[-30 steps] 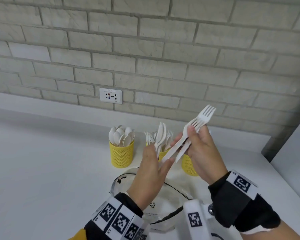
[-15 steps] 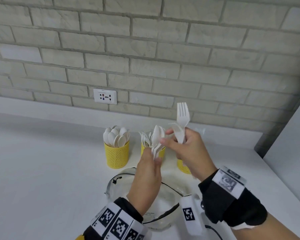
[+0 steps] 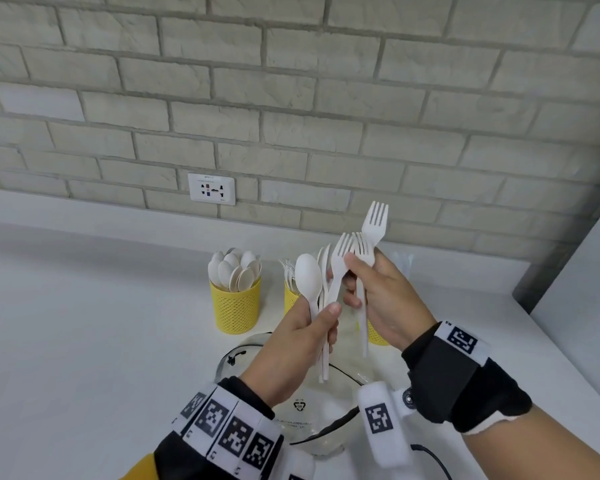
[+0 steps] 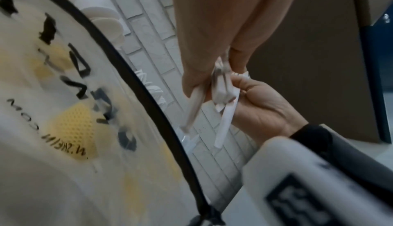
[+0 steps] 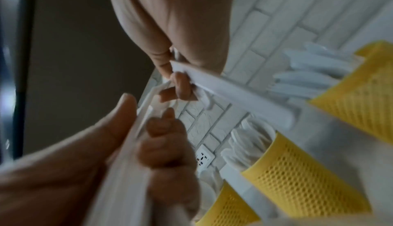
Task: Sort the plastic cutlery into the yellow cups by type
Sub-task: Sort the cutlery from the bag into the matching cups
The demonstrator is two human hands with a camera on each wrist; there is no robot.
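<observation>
The left hand is curled round a bundle of white plastic cutlery, thumb pressed across the stems: a spoon with its bowl up at 12 o'clock, and other pieces behind it whose type cannot be told. Their stems run nearly upright, lower ends hanging out below the fist over the clear bowl. Just beside it, at 3 o'clock, the right hand pinches a few forks by their necks between thumb and fingers. The tines point up at 12 to 1 o'clock, the handles drop toward 6 o'clock, and one fork leans across to touch the left hand's bundle. The two grips are nearly touching; in the left wrist view the left hand and the right hand meet around the crossed stems.

Behind the hands on the white table stand the yellow cups in a row. The spoon cup at 10 o'clock is full of spoons, bowls up. The middle cup holds forks, tines up, and is partly hidden by the left hand. The third cup is mostly hidden behind the right hand; in the right wrist view this far cup holds knives. A wall socket sits on the brick wall above.
</observation>
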